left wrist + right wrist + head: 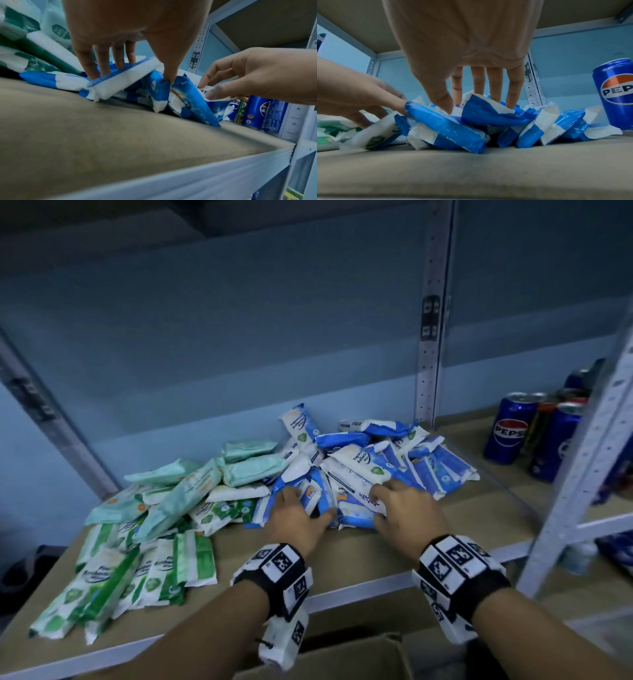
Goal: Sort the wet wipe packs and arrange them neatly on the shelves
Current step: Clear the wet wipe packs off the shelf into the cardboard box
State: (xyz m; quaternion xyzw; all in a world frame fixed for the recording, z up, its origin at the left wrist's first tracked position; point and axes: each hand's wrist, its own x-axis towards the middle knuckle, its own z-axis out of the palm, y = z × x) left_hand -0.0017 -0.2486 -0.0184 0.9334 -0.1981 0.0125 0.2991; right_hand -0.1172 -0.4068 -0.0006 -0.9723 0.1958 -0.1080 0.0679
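Observation:
Blue-and-white wet wipe packs (pixel 394 460) lie heaped on the right of the shelf board (pixel 359 553). Mint-green packs (pixel 191 491) are piled in the middle, and green-and-white packs (pixel 137 573) lie at the front left. My left hand (pixel 310 503) is spread over the near blue packs. Its straight fingers (pixel 109 67) press on one blue pack (pixel 120 81), and its thumb touches a neighbouring one. My right hand (pixel 380 505) pinches the white end of a blue pack (pixel 488 112) between thumb and fingers (pixel 494 88).
Blue Pepsi cans (pixel 510 429) stand on the neighbouring shelf to the right, beyond a perforated metal upright (pixel 428 354). Another upright (pixel 582 474) rises at the front right. An open cardboard box (pixel 342 659) sits below the shelf's front edge. Bare board lies in front of the hands.

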